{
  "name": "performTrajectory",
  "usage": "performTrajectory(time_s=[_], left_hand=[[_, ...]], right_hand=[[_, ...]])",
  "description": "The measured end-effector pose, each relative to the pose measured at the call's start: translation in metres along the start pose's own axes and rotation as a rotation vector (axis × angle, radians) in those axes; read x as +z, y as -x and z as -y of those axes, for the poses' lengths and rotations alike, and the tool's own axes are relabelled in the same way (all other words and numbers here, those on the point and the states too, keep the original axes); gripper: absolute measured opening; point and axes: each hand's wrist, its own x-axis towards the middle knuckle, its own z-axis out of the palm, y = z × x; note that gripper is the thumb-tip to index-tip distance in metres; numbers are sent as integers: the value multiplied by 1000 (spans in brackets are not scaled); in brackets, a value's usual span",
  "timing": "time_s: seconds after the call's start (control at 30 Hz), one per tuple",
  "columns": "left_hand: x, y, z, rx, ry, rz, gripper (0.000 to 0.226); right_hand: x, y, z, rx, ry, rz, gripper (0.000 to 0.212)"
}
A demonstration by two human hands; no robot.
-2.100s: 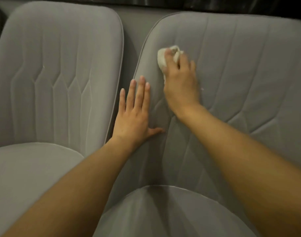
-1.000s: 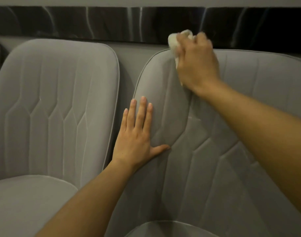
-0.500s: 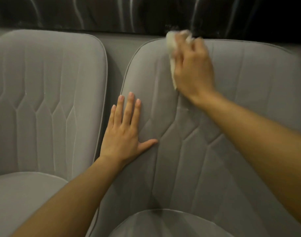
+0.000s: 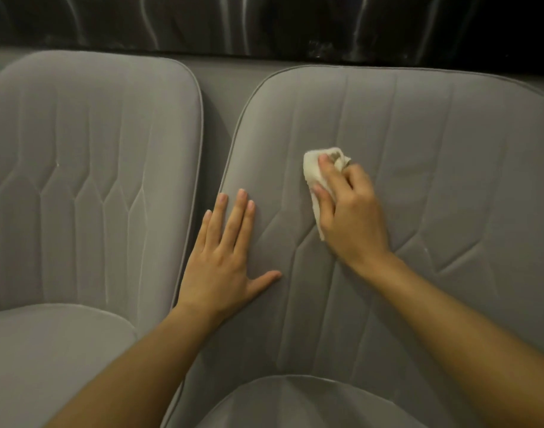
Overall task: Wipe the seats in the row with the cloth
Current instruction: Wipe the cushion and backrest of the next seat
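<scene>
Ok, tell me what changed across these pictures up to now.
The right hand, gripping the cloth throughout, swept up to the top edge of the right backrest and has now come back down to its middle, with the cloth against the fabric. The left hand stayed flat, fingers straight, by that backrest's left edge. The left seat stayed untouched.
</scene>
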Motion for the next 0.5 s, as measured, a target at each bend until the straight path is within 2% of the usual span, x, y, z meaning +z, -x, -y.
performTrajectory(time_s=[0.1, 0.23, 0.33, 0.43, 0.5], left_hand=[[1, 1, 0, -6, 0, -11, 103], [1, 1, 0, -5, 1, -17, 102], [1, 1, 0, 1, 12, -12, 102], [1, 0, 0, 5, 7, -9, 102], [1, 5, -1, 3, 5, 0, 102]], right_hand=[[-21, -43, -3, 24, 25, -152, 44], [-17, -75, -10, 172, 211, -88, 46], [22, -17, -1, 114, 329, -111, 43], [38, 54, 12, 73, 298, -79, 42], [32, 73, 14, 57, 194, -23, 41]])
